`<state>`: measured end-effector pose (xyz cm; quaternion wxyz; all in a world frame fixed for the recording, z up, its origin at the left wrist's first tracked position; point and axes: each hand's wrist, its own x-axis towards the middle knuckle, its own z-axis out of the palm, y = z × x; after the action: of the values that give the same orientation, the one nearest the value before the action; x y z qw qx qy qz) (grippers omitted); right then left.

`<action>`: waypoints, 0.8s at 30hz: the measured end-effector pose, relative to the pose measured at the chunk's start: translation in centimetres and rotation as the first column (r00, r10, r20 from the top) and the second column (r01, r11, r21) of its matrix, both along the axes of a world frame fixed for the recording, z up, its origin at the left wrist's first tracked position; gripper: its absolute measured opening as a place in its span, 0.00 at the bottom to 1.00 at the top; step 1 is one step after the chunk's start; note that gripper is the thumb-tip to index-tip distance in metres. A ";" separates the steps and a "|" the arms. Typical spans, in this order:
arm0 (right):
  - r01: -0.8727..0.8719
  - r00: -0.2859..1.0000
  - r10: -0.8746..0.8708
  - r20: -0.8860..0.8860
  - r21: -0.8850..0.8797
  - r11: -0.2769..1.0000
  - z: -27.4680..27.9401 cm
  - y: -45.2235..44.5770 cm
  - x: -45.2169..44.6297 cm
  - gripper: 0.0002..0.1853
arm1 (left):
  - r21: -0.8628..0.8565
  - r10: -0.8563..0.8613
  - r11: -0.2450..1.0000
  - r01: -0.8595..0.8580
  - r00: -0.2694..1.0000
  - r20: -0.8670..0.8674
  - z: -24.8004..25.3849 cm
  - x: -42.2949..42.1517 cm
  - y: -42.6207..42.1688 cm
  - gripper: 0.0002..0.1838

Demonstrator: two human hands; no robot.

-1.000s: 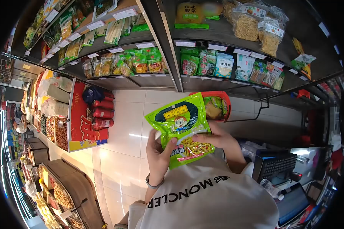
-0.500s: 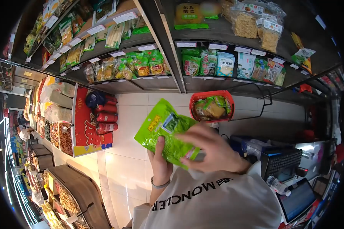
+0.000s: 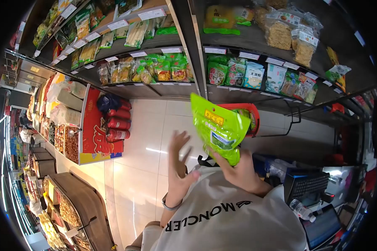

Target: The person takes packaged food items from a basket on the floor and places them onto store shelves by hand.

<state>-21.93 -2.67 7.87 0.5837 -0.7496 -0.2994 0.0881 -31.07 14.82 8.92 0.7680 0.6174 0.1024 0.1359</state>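
A bright green food packet [image 3: 218,125] with a yellow label and a small picture stands tilted in front of me. My right hand [image 3: 234,169] grips its lower end. My left hand [image 3: 180,167] is to the left of the packet, apart from it, with fingers spread and nothing in them. Behind the packet is a red shopping basket [image 3: 255,121] on the floor. The packet hides most of the basket, though some green packaging shows inside it.
Ahead are shelves with packaged foods [image 3: 255,75]. Red fire extinguishers [image 3: 118,123] stand left, beside bins of dried goods [image 3: 71,144]. On my right are a keyboard [image 3: 308,182], a water bottle [image 3: 302,210] and a laptop [image 3: 322,228].
The green packet has moved right and turned more upright, now in my right hand alone. My left hand has let go of it and opened. The packet now covers much of the basket.
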 end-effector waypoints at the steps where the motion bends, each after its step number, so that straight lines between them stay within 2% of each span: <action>1: 0.008 1.000 -0.008 0.002 -0.004 1.000 0.8 -0.1 -0.3 0.26 | -0.004 -0.008 1.000 0.008 1.000 0.002 -0.2 -0.1 -0.4 0.61; 2: -0.027 0.989 0.055 0.134 -0.201 0.979 2.3 -0.1 -0.4 0.32 | -0.251 -0.103 0.961 0.118 0.992 0.073 -0.4 -0.3 -1.3 0.62; 3: -0.033 0.958 0.140 0.248 -0.393 0.919 3.2 0.1 -0.6 0.38 | -0.472 -0.176 0.850 0.235 0.970 0.166 -0.7 -0.4 -2.1 0.62; 4: -0.063 0.939 0.190 0.286 -0.399 0.915 3.2 0.7 -1.0 0.47 | -0.386 -0.096 0.911 0.146 0.985 0.146 -0.7 -0.5 -2.9 0.48; 5: -0.052 0.939 0.182 0.290 -0.403 0.914 3.5 1.1 -1.1 0.47 | -0.389 -0.104 0.908 0.157 0.983 0.152 -0.6 -0.1 -3.0 0.48; 6: -0.074 0.939 0.163 0.302 -0.284 0.956 4.0 1.6 -1.0 0.47 | -0.426 0.011 0.904 -0.040 0.998 -0.069 -0.4 0.5 -3.0 0.37; 7: -0.096 0.938 0.143 0.315 -0.159 0.983 4.5 1.7 -0.8 0.46 | -0.416 0.119 0.878 -0.236 0.950 -0.288 -0.2 1.3 -2.9 0.27; 8: -0.126 0.956 0.150 0.251 -0.111 0.986 5.2 1.1 -0.7 0.43 | -0.438 0.163 0.863 -0.251 0.960 -0.229 0.8 2.2 -3.1 0.13; 10: -0.050 0.969 0.069 0.236 -0.085 0.995 6.2 -0.9 0.3 0.41 | -0.444 0.125 0.871 -0.211 0.969 -0.214 0.4 2.6 -2.6 0.14; 12: 0.144 0.957 -0.138 0.255 -0.004 0.990 6.4 -2.7 1.5 0.34 | -0.421 0.102 0.887 -0.189 0.970 -0.219 0.5 3.0 -2.5 0.16; 13: 0.216 0.938 -0.209 0.277 0.005 0.976 5.6 -3.4 2.1 0.36 | -0.435 0.069 0.889 -0.144 0.981 -0.183 1.2 3.6 -2.6 0.16; 15: 0.247 0.952 -0.239 0.190 -0.016 0.969 6.0 -3.9 3.2 0.39 | -0.364 -0.059 0.930 -0.042 0.963 -0.263 2.3 4.3 -2.7 0.17; 16: 0.232 0.959 -0.211 0.189 -0.099 0.968 5.2 -4.4 3.2 0.41 | -0.314 -0.085 0.949 -0.007 0.956 -0.279 1.3 4.2 -2.8 0.17; 17: 0.205 0.975 -0.195 0.106 -0.097 0.974 5.0 -4.4 3.1 0.40 | -0.259 -0.106 0.966 0.027 0.950 -0.293 0.3 4.3 -2.8 0.17; 19: 0.255 0.926 -0.223 -0.304 0.069 0.965 3.8 -4.8 2.4 0.38 | -0.248 -0.138 0.967 0.054 0.932 -0.335 0.2 5.9 -3.8 0.16; 21: 0.323 0.924 -0.292 -0.247 0.095 0.942 2.2 -5.6 2.8 0.38 | -0.184 -0.197 0.972 0.144 0.930 -0.309 -0.5 8.2 -4.0 0.16; 22: 0.359 0.931 -0.354 -0.085 0.050 0.932 2.4 -6.2 3.5 0.39 | -0.063 -0.196 0.981 0.186 0.943 -0.267 -1.0 9.4 -4.3 0.17; 23: 0.440 0.897 -0.413 -0.157 0.226 0.869 1.1 -6.0 3.8 0.40 | -0.039 -0.229 0.973 0.227 0.934 -0.274 -1.3 10.7 -4.6 0.21; 24: 0.468 0.883 -0.425 -0.200 0.303 0.830 0.7 -6.2 4.4 0.38 | 0.070 -0.212 0.972 0.225 0.964 -0.163 -1.1 12.4 -5.1 0.22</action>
<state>-17.54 -8.83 8.54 0.7268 -0.6785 -0.0898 -0.0580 -18.70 9.73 7.86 0.7401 0.6668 0.0869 0.0062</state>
